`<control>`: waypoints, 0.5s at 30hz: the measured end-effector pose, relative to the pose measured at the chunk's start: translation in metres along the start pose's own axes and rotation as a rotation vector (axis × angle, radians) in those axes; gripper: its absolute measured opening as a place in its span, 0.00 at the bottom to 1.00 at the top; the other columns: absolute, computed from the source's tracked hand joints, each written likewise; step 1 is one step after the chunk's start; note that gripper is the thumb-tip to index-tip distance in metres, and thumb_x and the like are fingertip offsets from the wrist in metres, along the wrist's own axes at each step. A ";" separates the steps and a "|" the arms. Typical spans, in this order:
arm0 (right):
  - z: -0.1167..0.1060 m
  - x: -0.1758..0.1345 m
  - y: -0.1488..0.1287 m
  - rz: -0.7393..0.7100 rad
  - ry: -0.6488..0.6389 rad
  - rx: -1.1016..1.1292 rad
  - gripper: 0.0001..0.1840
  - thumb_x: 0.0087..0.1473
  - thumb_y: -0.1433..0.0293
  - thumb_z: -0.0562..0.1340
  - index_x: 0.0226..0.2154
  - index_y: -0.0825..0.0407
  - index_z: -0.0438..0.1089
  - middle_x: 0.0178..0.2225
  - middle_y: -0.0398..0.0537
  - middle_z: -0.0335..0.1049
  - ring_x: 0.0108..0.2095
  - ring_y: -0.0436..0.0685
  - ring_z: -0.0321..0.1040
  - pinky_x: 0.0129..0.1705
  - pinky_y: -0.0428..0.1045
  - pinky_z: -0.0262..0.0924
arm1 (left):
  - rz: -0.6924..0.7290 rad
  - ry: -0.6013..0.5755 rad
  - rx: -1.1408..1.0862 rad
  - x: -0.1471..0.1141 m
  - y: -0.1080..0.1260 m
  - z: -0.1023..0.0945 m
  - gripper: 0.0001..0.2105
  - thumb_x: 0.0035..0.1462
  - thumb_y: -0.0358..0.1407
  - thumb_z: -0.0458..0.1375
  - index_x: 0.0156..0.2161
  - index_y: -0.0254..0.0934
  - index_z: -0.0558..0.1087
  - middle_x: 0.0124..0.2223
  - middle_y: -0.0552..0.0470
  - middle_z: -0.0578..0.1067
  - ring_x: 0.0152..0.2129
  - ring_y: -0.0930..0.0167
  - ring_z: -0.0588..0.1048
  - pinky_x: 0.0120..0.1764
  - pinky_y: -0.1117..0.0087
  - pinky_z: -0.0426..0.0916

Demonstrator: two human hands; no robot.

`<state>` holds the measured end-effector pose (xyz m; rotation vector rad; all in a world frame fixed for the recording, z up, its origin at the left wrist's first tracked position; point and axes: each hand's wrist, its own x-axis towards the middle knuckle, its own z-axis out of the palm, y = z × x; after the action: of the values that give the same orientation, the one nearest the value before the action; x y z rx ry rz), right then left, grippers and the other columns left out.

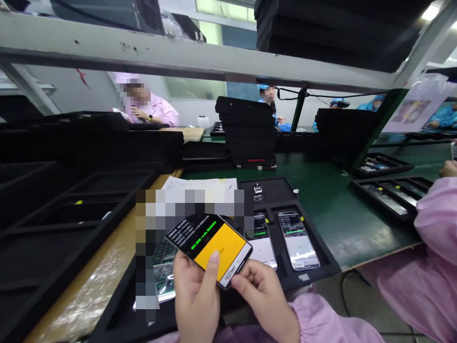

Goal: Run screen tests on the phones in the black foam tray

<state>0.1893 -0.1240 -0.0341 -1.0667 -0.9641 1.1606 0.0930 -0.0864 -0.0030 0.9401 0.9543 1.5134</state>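
A smartphone (223, 250) with a black and yellow screen, green text and a white strip at its lower end is held tilted above a black foam tray (321, 271). My left hand (198, 290) grips its left edge, thumb lying on the yellow part. At the lower right corner, the fingers and thumb of my right hand (262, 290) pinch the edge. Two more phones lie in tray slots: one phone (266, 247) partly behind the held one, another phone (299, 243) further right. A blurred patch covers the tray's left part, where another lit screen (166, 271) shows.
Black trays (71, 228) stand at left, beside a wrapped cardboard strip (93, 281). A tall stack of black trays (246, 133) rises behind, with white papers (200, 185) before it. At right, a pink-sleeved person (435, 228) sits near a phone tray (389, 197). A shelf beam (214, 62) crosses overhead.
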 end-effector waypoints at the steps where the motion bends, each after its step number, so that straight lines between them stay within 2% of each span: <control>1: -0.001 -0.001 -0.001 -0.009 0.005 0.004 0.27 0.51 0.47 0.67 0.22 0.52 0.63 0.21 0.40 0.59 0.23 0.48 0.51 0.25 0.45 0.46 | 0.001 0.004 -0.014 -0.001 0.001 0.001 0.24 0.54 0.44 0.67 0.53 0.43 0.65 0.49 0.50 0.77 0.42 0.65 0.79 0.48 0.62 0.76; 4: -0.004 -0.003 -0.002 -0.024 -0.009 0.030 0.26 0.51 0.47 0.66 0.22 0.52 0.63 0.19 0.39 0.58 0.22 0.47 0.50 0.23 0.45 0.46 | 0.001 0.028 -0.034 0.002 0.005 0.004 0.22 0.52 0.44 0.68 0.49 0.42 0.66 0.47 0.50 0.77 0.40 0.66 0.79 0.49 0.62 0.75; 6: -0.007 -0.004 -0.002 -0.034 -0.004 0.015 0.25 0.51 0.49 0.67 0.23 0.52 0.64 0.18 0.39 0.57 0.20 0.47 0.49 0.22 0.44 0.45 | 0.037 0.089 -0.015 0.009 0.010 0.004 0.21 0.52 0.44 0.68 0.48 0.41 0.67 0.47 0.50 0.77 0.41 0.65 0.79 0.50 0.61 0.75; 9: -0.015 -0.004 -0.004 -0.073 0.052 0.041 0.23 0.52 0.52 0.67 0.23 0.51 0.64 0.18 0.38 0.57 0.20 0.46 0.49 0.22 0.44 0.45 | 0.077 0.116 0.051 0.026 0.013 -0.001 0.24 0.53 0.44 0.66 0.52 0.42 0.66 0.51 0.48 0.76 0.46 0.62 0.78 0.53 0.57 0.73; 12: -0.031 0.002 -0.010 -0.126 0.160 0.213 0.22 0.54 0.53 0.65 0.23 0.50 0.60 0.16 0.36 0.54 0.18 0.46 0.46 0.20 0.43 0.42 | 0.020 -0.066 0.223 0.048 0.005 -0.019 0.31 0.50 0.44 0.67 0.58 0.42 0.65 0.57 0.44 0.74 0.56 0.57 0.73 0.58 0.53 0.68; 15: -0.054 0.012 -0.019 -0.175 0.345 0.361 0.22 0.53 0.54 0.64 0.23 0.49 0.56 0.18 0.37 0.59 0.16 0.45 0.42 0.19 0.43 0.38 | 0.013 -0.219 0.483 0.068 -0.013 -0.044 0.29 0.50 0.44 0.65 0.57 0.40 0.69 0.60 0.41 0.72 0.61 0.54 0.67 0.62 0.51 0.62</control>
<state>0.2470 -0.1214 -0.0278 -0.8362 -0.5398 0.9237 0.0483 -0.0214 -0.0267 1.4246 1.1761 1.1767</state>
